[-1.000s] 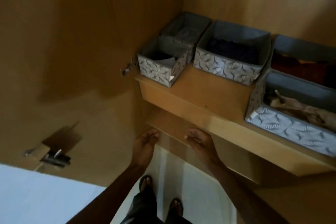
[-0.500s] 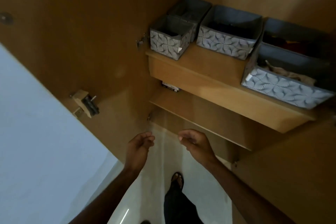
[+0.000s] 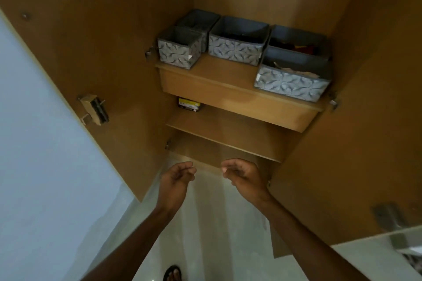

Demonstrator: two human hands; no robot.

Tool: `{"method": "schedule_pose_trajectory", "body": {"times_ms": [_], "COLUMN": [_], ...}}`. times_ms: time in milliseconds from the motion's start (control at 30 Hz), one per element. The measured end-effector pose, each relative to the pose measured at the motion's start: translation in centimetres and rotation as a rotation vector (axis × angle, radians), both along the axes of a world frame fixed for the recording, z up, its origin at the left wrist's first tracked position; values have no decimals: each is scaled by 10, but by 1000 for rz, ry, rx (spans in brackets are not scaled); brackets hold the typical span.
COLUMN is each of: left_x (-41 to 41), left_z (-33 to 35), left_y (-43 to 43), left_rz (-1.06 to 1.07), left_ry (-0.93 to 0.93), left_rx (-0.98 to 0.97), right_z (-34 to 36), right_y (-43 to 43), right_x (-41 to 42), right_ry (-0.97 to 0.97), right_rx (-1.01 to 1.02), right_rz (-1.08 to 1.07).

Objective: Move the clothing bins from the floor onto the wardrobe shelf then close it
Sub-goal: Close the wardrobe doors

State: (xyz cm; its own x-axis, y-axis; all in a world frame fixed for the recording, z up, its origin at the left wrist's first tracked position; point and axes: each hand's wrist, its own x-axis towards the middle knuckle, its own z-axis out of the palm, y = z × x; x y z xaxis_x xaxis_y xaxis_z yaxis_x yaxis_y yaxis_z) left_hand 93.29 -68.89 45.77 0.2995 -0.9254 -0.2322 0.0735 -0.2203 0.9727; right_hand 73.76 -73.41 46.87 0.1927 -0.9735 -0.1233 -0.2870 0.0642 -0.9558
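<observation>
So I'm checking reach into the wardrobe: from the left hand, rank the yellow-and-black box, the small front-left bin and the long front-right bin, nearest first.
1. Yellow-and-black box, on the lower shelf, left.
2. Small front-left bin, on the upper shelf, left.
3. Long front-right bin, on the upper shelf, far right.

Measured from the left hand, which is empty.

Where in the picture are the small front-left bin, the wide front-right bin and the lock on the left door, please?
small front-left bin (image 3: pixel 176 53): head view, on its patterned front face.
wide front-right bin (image 3: pixel 290 83): head view, on its patterned front face.
lock on the left door (image 3: pixel 95 109): head view, on its dark metal body.
</observation>
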Motion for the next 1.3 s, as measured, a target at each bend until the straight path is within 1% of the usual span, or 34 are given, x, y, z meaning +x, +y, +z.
{"method": "schedule_pose_trajectory", "body": {"times_ms": [167,267,433,567,733,867,967,1100,1300], "left_x": [-82,-147,-240,-316,-392,-429,-437,-433,-414], "left_z": [11,17,30,57,103,137,145,143,140], "left_y": [23,42,58,63,52,47,45,43,45], "left_rz": [-52,-154,-287,-429,-543,-538,-521,-544,-562], "left_ry": [-7,-25,-33,-61,-95,-125,-167,-181,-139], "left_rx": [-39,-62,-114,-209,-372,-442,-470,-466,-474], "right_z": [18,25,33,53,81,112,132,125,119], "right_y": [48,82,125,148,145,117,103,95,95], "right_x": [-90,-158,-252,-317,-381,-397,-388,-383,-371], "right_ry": [-9,-14,41,98,163,138,116,58,129], "right_rx": [-45,-49,-79,-174,-338,-397,-422,-391,-450], "right_rz": [-64,-142,-246,-349,-578,-640,-532,-493,-471]}}
